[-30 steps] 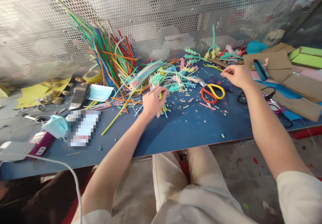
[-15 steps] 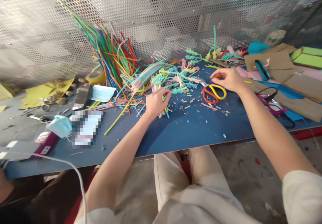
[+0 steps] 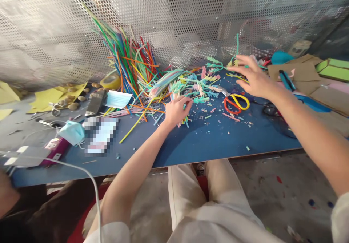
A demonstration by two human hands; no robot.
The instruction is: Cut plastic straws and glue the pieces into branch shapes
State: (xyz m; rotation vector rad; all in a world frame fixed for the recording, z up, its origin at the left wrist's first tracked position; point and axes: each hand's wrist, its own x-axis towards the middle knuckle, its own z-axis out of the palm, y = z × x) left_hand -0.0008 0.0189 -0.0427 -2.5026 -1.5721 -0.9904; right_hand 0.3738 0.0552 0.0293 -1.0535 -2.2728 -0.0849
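At the middle of the blue table (image 3: 207, 141), my left hand (image 3: 176, 109) is closed around the stems of a bunch of pastel fuzzy branches (image 3: 200, 84), whose leafy tips point right. My right hand (image 3: 252, 76) is spread over the back right, its fingers apart, close to a yellow and green fuzzy piece (image 3: 233, 63) standing against the mesh. Nothing shows in its grasp. Below it lie scissors (image 3: 236, 103) with red and yellow handles, their blades toward the branches. Small cut bits of fuzzy stem (image 3: 208, 116) are scattered in front of them.
Long coloured stems (image 3: 128, 64) lean on the perforated metal screen (image 3: 196, 21) behind. On the left are a blurred phone (image 3: 102, 135), face masks (image 3: 118, 99), yellow tape (image 3: 111, 82) and a white cable (image 3: 91, 179). Brown card (image 3: 308, 72) lies right. Part of another person shows lower left.
My right hand has moved up and away from beside the scissors toward the back, its fingers spreading. The left hand keeps its hold. The whole view has shifted slightly.
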